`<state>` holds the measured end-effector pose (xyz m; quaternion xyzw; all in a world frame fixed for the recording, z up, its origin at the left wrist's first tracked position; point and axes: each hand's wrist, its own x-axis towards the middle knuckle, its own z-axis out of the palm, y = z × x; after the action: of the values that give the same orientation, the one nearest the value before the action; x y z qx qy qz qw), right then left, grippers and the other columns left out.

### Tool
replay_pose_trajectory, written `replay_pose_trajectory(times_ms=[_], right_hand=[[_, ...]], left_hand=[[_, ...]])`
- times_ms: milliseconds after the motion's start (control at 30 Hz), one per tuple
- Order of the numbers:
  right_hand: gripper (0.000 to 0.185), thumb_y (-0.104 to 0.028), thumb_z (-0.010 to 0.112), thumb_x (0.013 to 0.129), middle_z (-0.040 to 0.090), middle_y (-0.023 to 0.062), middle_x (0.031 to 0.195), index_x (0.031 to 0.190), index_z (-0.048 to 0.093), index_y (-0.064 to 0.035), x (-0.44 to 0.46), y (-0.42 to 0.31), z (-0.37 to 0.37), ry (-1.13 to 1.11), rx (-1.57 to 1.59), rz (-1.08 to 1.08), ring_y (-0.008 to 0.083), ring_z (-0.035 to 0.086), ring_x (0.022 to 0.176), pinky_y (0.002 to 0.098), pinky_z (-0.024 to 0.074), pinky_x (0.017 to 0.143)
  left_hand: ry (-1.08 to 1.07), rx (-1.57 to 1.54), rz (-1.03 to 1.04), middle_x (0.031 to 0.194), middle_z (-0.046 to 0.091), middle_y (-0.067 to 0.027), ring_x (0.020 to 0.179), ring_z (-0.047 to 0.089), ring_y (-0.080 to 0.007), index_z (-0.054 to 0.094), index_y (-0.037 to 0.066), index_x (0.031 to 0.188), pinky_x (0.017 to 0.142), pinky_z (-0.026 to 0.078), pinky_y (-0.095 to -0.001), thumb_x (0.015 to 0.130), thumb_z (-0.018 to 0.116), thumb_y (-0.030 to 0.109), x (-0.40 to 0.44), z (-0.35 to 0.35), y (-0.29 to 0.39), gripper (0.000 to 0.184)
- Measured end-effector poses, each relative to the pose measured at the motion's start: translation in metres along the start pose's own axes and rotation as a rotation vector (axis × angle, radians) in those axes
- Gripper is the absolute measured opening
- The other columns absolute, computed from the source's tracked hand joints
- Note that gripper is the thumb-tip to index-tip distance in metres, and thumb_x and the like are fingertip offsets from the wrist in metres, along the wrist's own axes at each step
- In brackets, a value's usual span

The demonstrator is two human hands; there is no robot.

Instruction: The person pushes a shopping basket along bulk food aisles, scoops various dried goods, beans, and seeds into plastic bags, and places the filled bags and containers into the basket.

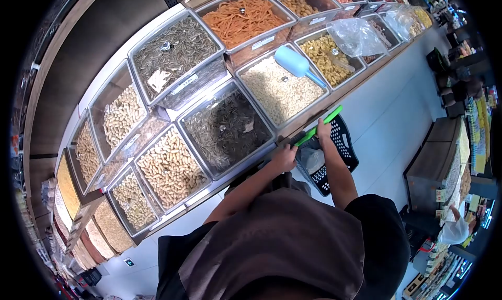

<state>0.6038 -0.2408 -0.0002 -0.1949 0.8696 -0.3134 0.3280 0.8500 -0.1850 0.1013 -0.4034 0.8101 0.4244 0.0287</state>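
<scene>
My right hand [324, 130] is closed around the bright green handle [335, 113] of a black shopping basket [345, 138]. The basket has perforated sides and is partly hidden behind my forearm. Inside it lies a pale plastic bag [312, 160]; its contents cannot be made out. My left hand [285, 157] is closed beside the near end of the handle, by a dark piece; what it grips is hidden. Both hands are just off the front edge of the bins. Closest to them are a bin of dark seeds [225, 127] and a bin of pale seeds [280, 91].
A light blue scoop [293, 62] lies on the pale-seed bin. Beyond are bins of orange strips [243, 20], striped seeds [175, 54] and peanuts [170, 166]. A clear plastic bag [358, 37] rests on the right-hand bins. Across the aisle, a person [454, 231] is near shelves.
</scene>
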Motion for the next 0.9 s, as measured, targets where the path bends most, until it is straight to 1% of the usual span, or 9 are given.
replay_pose_trajectory(times_ms=[67, 133, 167, 233, 333, 367, 500, 667, 900], right_hand=[[0.065, -0.043, 0.063, 0.087, 0.065, 0.0316, 0.109, 0.119, 0.053, 0.0123, 0.017, 0.013, 0.003, -0.078, -0.039, 0.01, 0.0444, 0.062, 0.107, 0.0461, 0.0487, 0.092], [0.077, -0.043, 0.064, 0.087, 0.063, 0.0334, 0.11, 0.13, 0.035, 0.0123, 0.0, 0.0, -0.003, 0.093, -0.146, 0.005, 0.0469, 0.061, 0.106, 0.0467, 0.0472, 0.095], [0.085, -0.043, 0.065, 0.088, 0.059, 0.0346, 0.112, 0.137, 0.02, 0.0087, -0.008, -0.007, -0.01, 0.141, -0.226, -0.121, 0.0457, 0.062, 0.103, 0.0478, 0.0489, 0.092], [0.078, -0.041, 0.065, 0.087, 0.054, 0.0351, 0.118, 0.135, 0.027, 0.0076, -0.023, -0.021, -0.019, 0.313, -0.293, -0.264, 0.0489, 0.054, 0.113, 0.0487, 0.043, 0.099], [0.073, -0.037, 0.065, 0.087, 0.049, 0.0336, 0.123, 0.135, 0.033, 0.0065, -0.037, -0.067, -0.04, 0.432, -0.382, -0.348, 0.0475, 0.05, 0.116, 0.0481, 0.0421, 0.1], [0.066, -0.032, 0.065, 0.086, 0.05, 0.0303, 0.118, 0.133, 0.037, 0.0045, -0.025, -0.075, -0.042, 0.507, -0.384, -0.432, 0.0472, 0.054, 0.108, 0.0505, 0.0452, 0.094], [0.06, -0.024, 0.063, 0.087, 0.049, 0.0315, 0.119, 0.132, 0.038, 0.0057, 0.028, -0.128, -0.057, 0.516, -0.305, -0.63, 0.0473, 0.05, 0.112, 0.0486, 0.0419, 0.099], [0.059, -0.021, 0.061, 0.089, 0.043, 0.0321, 0.125, 0.135, 0.035, 0.0024, 0.093, -0.203, -0.069, 0.441, -0.359, -0.86, 0.0488, 0.054, 0.106, 0.0503, 0.0473, 0.092], [0.057, -0.022, 0.063, 0.089, 0.039, 0.0307, 0.134, 0.136, 0.038, -0.0027, 0.182, -0.28, -0.072, 0.319, -0.418, -0.736, 0.0497, 0.055, 0.108, 0.0525, 0.0491, 0.09]], left_hand=[[-0.002, 0.001, 0.01, 0.124, 0.05, -0.0271, 0.106, 0.059, -0.0434, 0.043, 0.002, 0.133, 0.089, 0.05, -0.0507, 0.083, 0.063, 0.018, -0.005, -0.003, -0.001, 0.057], [0.268, -0.159, 0.187, 0.115, 0.055, -0.0217, 0.101, 0.061, -0.0408, 0.051, 0.003, 0.125, 0.085, 0.05, -0.0495, 0.085, 0.06, 0.017, -0.007, -0.005, -0.008, 0.043], [0.268, -0.152, 0.198, 0.115, 0.055, -0.0217, 0.101, 0.061, -0.0408, 0.051, 0.003, 0.125, 0.085, 0.05, -0.0495, 0.085, 0.06, 0.017, -0.006, -0.013, -0.014, 0.043], [0.4, -0.301, 0.336, 0.106, 0.059, -0.0181, 0.095, 0.061, -0.0398, 0.059, 0.004, 0.113, 0.082, 0.05, -0.047, 0.086, 0.06, 0.014, -0.013, -0.045, -0.02, 0.029], [0.574, -0.334, 0.284, 0.097, 0.06, -0.018, 0.09, 0.061, -0.0399, 0.063, 0.005, 0.104, 0.08, 0.05, -0.0459, 0.086, 0.061, 0.012, -0.033, -0.087, -0.022, 0.02], [0.569, -0.284, 0.219, 0.101, 0.059, -0.0169, 0.095, 0.06, -0.0377, 0.061, 0.004, 0.107, 0.083, 0.049, -0.0437, 0.084, 0.063, 0.01, -0.035, -0.096, -0.026, 0.024], [0.73, -0.091, 0.273, 0.113, 0.056, -0.017, 0.11, 0.053, -0.0348, 0.057, 0.003, 0.114, 0.093, 0.045, -0.0428, 0.081, 0.066, 0.013, -0.02, -0.105, -0.051, 0.036], [0.694, -0.011, 0.202, 0.119, 0.056, -0.0159, 0.111, 0.054, -0.0336, 0.058, 0.003, 0.115, 0.094, 0.043, -0.0469, 0.079, 0.064, 0.011, -0.008, -0.1, -0.065, 0.037], [0.691, 0.098, -0.02, 0.136, 0.052, -0.0134, 0.117, 0.052, -0.0338, 0.061, 0.005, 0.116, 0.098, 0.039, -0.0498, 0.076, 0.062, 0.007, -0.005, -0.081, -0.048, 0.04]])
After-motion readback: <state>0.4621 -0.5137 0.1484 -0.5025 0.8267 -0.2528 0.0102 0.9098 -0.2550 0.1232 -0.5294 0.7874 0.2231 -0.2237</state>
